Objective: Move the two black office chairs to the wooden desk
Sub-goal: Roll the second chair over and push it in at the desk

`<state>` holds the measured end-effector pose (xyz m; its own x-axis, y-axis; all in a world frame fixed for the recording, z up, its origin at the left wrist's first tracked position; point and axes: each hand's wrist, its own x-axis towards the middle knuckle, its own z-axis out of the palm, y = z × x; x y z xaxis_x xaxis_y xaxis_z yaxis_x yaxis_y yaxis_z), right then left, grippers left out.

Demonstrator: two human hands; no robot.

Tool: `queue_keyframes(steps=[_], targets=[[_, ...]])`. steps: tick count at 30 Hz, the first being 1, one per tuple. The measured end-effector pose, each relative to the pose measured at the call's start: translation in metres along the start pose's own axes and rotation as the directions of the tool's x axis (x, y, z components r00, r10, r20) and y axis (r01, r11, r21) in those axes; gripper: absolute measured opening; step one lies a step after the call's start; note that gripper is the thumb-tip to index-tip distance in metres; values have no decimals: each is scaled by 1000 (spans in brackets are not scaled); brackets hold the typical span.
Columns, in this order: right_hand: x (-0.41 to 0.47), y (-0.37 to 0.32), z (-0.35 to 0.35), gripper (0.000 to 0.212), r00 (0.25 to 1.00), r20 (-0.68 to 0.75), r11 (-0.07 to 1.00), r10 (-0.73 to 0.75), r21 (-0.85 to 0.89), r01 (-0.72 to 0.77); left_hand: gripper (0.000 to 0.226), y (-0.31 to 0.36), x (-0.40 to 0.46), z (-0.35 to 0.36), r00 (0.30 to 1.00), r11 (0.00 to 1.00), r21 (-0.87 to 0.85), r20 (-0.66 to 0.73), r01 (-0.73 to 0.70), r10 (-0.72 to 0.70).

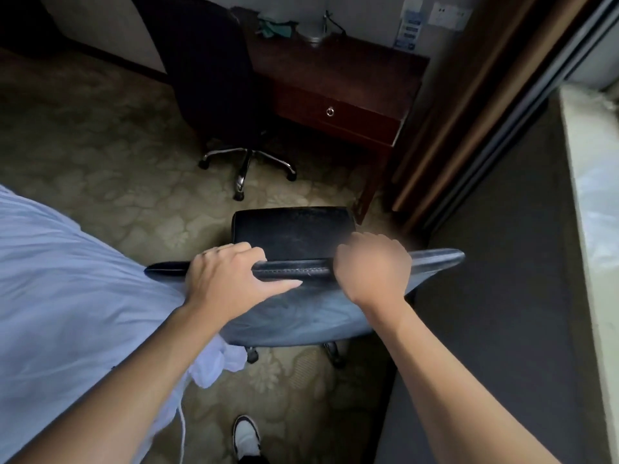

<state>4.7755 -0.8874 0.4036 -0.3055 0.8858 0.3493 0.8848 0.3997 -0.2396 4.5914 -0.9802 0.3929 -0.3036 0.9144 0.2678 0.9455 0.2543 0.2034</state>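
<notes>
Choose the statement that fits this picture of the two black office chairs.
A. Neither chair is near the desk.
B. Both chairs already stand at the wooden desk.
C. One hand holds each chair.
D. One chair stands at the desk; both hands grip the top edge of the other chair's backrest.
D: the far chair stands at the wooden desk, while the left hand and right hand grip the near chair by its backrest top.

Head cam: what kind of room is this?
Probably a hotel room: white bedding at left, patterned carpet, and a wooden desk with a lamp base against the wall.
</notes>
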Motion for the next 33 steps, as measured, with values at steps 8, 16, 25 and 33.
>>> queue_keyframes(steps=[8,16,25,33], targets=[[70,-74,55,29,997,78,998,-14,-56,19,72,-104,104,8,994,997,29,78,-75,73],[140,-149,103,43,986,125,985,109,-146,-91,68,-190,206,13,960,977,-41,183,-209,213],[212,-180,135,50,971,170,977,168,-160,-141,72,-238,301,35,931,948,-26,185,-316,316],[272,-130,149,43,944,178,955,278,-159,-251,73,-240,353,52,927,948,-46,197,-316,318]])
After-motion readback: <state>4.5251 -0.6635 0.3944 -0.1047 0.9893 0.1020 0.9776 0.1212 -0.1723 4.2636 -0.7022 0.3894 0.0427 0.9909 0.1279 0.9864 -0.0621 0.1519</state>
